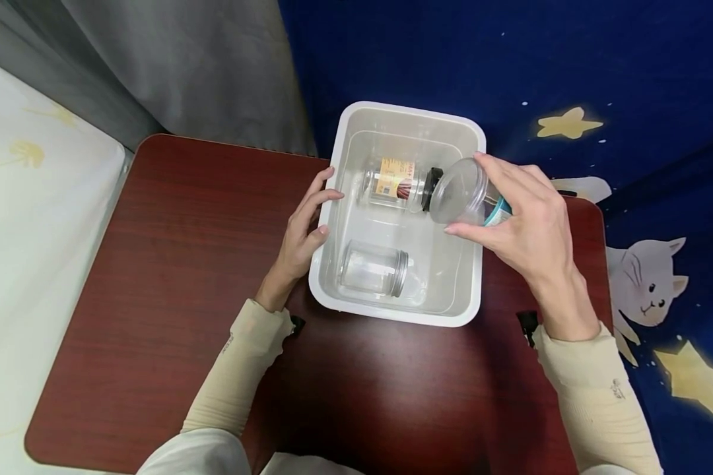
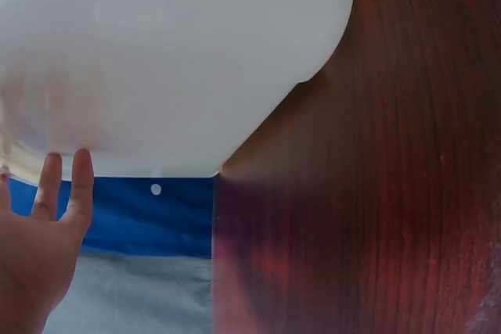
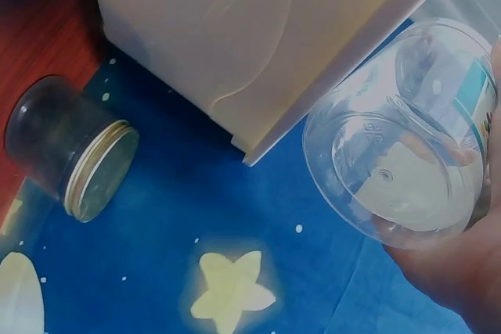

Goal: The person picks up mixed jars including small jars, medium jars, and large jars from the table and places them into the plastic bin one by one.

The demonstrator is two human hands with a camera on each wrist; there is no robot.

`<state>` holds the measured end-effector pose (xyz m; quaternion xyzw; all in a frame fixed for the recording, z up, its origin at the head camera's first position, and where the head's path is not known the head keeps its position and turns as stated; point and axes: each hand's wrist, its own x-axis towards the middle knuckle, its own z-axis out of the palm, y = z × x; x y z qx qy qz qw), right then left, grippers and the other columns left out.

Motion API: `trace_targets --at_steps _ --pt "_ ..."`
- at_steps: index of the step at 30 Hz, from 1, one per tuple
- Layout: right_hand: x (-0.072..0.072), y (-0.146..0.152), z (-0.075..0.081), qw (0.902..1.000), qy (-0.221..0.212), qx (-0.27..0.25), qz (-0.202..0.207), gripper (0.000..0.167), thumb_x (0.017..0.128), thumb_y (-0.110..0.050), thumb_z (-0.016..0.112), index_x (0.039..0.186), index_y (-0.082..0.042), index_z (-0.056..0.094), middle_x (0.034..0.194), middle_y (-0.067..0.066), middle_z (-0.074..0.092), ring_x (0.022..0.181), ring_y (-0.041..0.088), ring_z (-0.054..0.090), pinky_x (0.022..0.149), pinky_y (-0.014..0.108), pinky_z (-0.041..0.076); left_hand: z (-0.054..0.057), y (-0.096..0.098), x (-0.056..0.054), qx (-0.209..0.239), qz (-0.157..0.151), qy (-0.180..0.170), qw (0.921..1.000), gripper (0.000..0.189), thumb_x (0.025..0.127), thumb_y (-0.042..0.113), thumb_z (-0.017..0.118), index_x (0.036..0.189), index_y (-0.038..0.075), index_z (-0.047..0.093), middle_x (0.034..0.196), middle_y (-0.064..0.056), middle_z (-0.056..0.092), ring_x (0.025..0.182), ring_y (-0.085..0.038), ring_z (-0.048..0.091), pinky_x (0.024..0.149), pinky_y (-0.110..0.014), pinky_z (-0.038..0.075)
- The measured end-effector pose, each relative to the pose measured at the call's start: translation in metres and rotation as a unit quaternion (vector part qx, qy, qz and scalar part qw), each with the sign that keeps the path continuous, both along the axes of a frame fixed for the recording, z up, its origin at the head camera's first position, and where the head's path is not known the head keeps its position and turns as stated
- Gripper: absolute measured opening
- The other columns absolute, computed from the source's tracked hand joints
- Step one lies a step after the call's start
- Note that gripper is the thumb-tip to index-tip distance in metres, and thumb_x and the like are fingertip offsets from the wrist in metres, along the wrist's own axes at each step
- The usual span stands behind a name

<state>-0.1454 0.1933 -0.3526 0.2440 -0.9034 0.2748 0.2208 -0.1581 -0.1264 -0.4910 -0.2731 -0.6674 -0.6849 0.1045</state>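
My right hand point(image 1: 525, 218) holds a clear plastic jar point(image 1: 460, 191) with a teal label, tilted over the right rim of a white plastic tub point(image 1: 395, 316). In the right wrist view, that jar's round base point(image 3: 391, 177) faces the camera. My left hand point(image 1: 303, 231) touches the tub's left rim, its fingers extended; the left wrist view has the hand point(image 2: 35, 248) against the outer wall. Inside the tub lie two more clear jars on their sides: one with a yellow label point(image 1: 395, 178) and a black lid, the other plain point(image 1: 368, 269) with a silver lid.
A reddish-brown table point(image 1: 172, 284) bears the tub. Right of it, another clear jar with a metallic lid point(image 3: 102, 174) stands on the table, in the right wrist view only. Behind hang a blue curtain point(image 1: 404, 53) with stars and a grey curtain point(image 1: 202, 66).
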Motion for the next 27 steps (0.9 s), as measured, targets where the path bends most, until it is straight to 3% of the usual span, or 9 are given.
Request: trace_targets --at_steps 3,10,17,22,27 --pt "0.0 -0.004 0.001 0.9999 0.0 0.016 0.006 0.092 0.059 -0.045 0.093 0.138 -0.012 0.06 0.131 0.006 0.065 0.106 0.03 0.063 0.086 0.039 0.042 0.0 0.0 0.001 0.0 0.0 0.002 1.0 0.067 0.098 0.054 0.051 0.129 -0.005 0.055 0.16 -0.012 0.029 0.14 -0.033 0.037 0.096 -0.035 0.046" --pt "-0.002 -0.017 0.002 0.9997 -0.021 0.012 -0.001 0.092 0.05 -0.044 0.096 0.129 -0.009 0.066 0.12 0.011 0.069 0.103 0.033 0.061 0.087 0.044 0.041 -0.002 0.0 0.001 -0.01 0.008 0.006 0.9999 0.066 0.098 0.053 0.05 0.129 -0.004 0.055 0.16 -0.011 0.03 0.139 -0.032 0.039 0.094 -0.035 0.047" --pt "-0.006 -0.03 0.003 0.998 -0.032 0.052 0.016 0.089 0.06 -0.054 0.087 0.133 -0.009 0.062 0.123 0.011 0.068 0.099 0.031 0.058 0.084 0.042 0.042 -0.002 0.0 0.0 -0.003 0.006 0.008 0.9999 0.07 0.097 0.057 0.051 0.128 -0.005 0.056 0.159 -0.013 0.03 0.139 -0.033 0.039 0.094 -0.035 0.046" --pt "-0.01 -0.036 -0.001 0.9959 -0.028 0.077 0.038 0.086 0.066 -0.057 0.079 0.133 -0.006 0.061 0.123 0.014 0.066 0.104 0.033 0.059 0.092 0.043 0.041 -0.001 0.0 -0.002 -0.002 0.003 0.011 0.9999 0.071 0.097 0.058 0.051 0.128 -0.006 0.056 0.159 -0.015 0.03 0.142 -0.033 0.035 0.097 -0.036 0.045" --pt "-0.012 -0.039 -0.006 0.9945 -0.039 0.086 0.047 0.087 0.068 -0.059 0.08 0.135 -0.006 0.059 0.126 0.013 0.065 0.11 0.033 0.058 0.096 0.043 0.041 -0.001 0.0 -0.003 -0.002 0.003 0.014 0.9999 0.072 0.097 0.058 0.05 0.128 -0.006 0.056 0.159 -0.012 0.031 0.143 -0.034 0.033 0.098 -0.036 0.044"
